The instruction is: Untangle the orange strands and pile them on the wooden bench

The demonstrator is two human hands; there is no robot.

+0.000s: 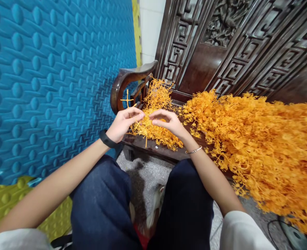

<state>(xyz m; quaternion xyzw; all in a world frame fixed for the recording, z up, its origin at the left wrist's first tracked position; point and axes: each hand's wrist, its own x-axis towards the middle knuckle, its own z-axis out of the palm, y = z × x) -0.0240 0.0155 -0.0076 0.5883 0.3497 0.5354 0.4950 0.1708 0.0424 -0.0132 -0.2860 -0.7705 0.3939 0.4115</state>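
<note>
My left hand (123,125) is pinched closed around a thin orange branched plastic piece (127,100). A cross-shaped end of that piece sticks up above the knuckles, and other orange prongs show below the fingers. Close by on the right, my right hand (169,122) has its thumb and forefinger apart, with nothing I can make out between them. Beneath both hands, a small pile of orange plastic pieces (166,134) lies on the dark wooden bench (166,157). Behind the fingers is a looser cluster of orange branched pieces (157,95).
A large heap of orange plastic pieces (273,146) spreads across the bench to the right. The bench has a curved wooden armrest (115,92) and a carved backrest (200,67). Blue foam matting (51,86) is on the left. My knees are against the near side.
</note>
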